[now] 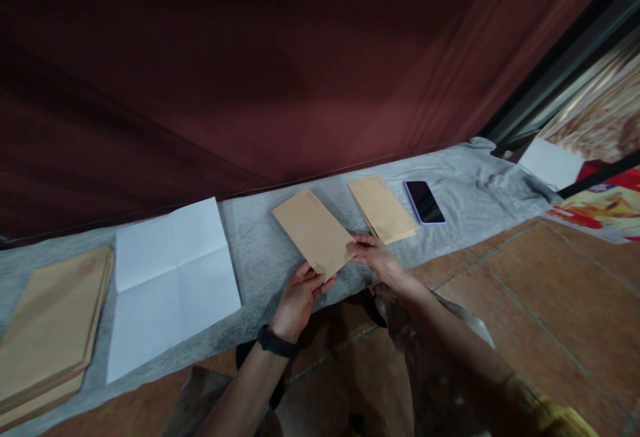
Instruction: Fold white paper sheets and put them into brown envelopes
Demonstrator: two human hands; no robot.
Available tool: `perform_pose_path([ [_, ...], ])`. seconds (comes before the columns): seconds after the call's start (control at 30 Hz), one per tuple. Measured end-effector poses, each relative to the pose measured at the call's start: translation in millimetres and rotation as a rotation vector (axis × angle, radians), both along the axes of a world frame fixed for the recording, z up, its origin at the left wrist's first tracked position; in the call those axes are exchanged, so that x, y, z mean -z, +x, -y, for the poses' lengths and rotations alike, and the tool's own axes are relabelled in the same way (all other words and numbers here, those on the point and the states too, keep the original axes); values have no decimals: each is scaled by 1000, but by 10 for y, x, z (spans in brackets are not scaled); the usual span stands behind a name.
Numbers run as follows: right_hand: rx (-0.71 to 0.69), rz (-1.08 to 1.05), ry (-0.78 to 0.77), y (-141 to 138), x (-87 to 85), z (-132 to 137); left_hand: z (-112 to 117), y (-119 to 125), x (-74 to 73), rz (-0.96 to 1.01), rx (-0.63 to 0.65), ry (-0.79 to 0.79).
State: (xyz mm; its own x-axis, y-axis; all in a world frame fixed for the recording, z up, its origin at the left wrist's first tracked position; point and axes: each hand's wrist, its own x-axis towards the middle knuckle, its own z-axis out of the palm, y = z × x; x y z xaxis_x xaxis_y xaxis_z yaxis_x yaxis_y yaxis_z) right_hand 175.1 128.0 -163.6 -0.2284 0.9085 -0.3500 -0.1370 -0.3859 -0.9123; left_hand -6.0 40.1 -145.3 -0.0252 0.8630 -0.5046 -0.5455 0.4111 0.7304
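A brown paper envelope (pixel 314 231) is held by its near end, between both hands, over the grey cloth. My left hand (pixel 299 295), with a black band on the wrist, pinches its near left corner. On the near right corner, the fingers of my right hand (pixel 374 255) are closed. Just beyond my right hand lies a small stack of similar brown envelopes (pixel 384 209). To the left, a creased white sheet of paper (pixel 173 283) is spread open. A taller stack of larger brown envelopes (pixel 53 327) sits at the far left.
The long narrow surface is covered with a grey cloth (pixel 475 190). A phone (pixel 425 202) in a light purple case lies right of the small stack. Behind hangs a dark red curtain (pixel 280 90). Tiled floor (pixel 530 310) and a colourful printed box (pixel 605 207) are at right.
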Motion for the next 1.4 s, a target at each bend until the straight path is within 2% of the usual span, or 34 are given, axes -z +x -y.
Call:
perform_pose_path([
  [0.13, 6, -46, -4, 0, -21, 16, -2, -7, -13, -1, -4, 7],
  [0.3, 89, -168, -105, -15, -95, 47, -27, -16, -20, -15, -21, 29],
  [0.47, -20, -181, -202, -13, -170, 90, -47, -20, -15, -46, -26, 35],
  [0.57, -43, -157, -169, 3, -205, 100, -50, -14, -45, -49, -4, 55],
  [0.7, 5, -133, -86, 63, -236, 41, -52, -14, -111, -51, 45, 65],
  [0.97, 209, -97, 59, 462, -323, -280, -52, -57, -101, -117, 37, -16],
  [1.07, 306, -73, 70, 649, -353, -378, -50, -60, -97, -129, 40, -15],
  [1.2, 367, -6, 52, 862, -357, -446, -46, -59, -95, -140, 56, -10],
  [1.4, 434, 48, 27, 1015, -311, -485, -52, -61, -81, -150, 61, -7],
])
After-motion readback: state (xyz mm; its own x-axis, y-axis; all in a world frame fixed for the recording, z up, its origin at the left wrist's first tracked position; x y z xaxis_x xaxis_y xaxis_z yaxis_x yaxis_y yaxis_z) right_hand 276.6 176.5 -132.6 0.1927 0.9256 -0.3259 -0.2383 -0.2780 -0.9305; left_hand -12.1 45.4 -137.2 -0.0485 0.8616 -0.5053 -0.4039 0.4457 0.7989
